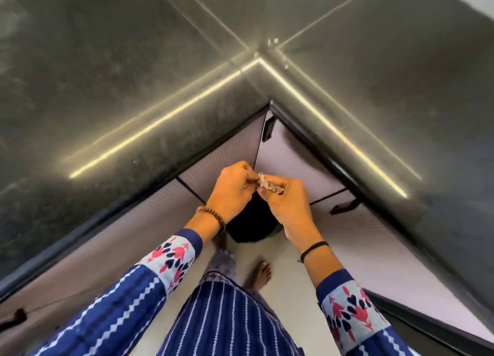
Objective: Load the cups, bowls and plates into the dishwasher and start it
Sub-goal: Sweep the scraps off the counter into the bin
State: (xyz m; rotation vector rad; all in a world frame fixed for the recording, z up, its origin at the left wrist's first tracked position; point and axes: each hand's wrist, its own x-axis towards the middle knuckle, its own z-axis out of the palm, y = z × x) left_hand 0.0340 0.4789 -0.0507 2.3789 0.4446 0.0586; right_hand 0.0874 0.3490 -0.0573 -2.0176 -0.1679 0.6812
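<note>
My left hand (232, 192) and my right hand (287, 203) meet in front of me, in the inner corner of the counter. Both pinch a small clump of pale, crumpled scraps (267, 183) between the fingertips. Directly below the hands stands a dark, round bin (251, 228) on the floor, its opening partly hidden by my wrists. No cups, bowls, plates or dishwasher are in view.
A dark stone L-shaped counter (160, 74) wraps around the corner, with light strips reflected on it. Pale cabinet fronts (302, 163) with dark handles (344, 207) sit below. My bare feet (260, 274) stand on the light floor near the bin.
</note>
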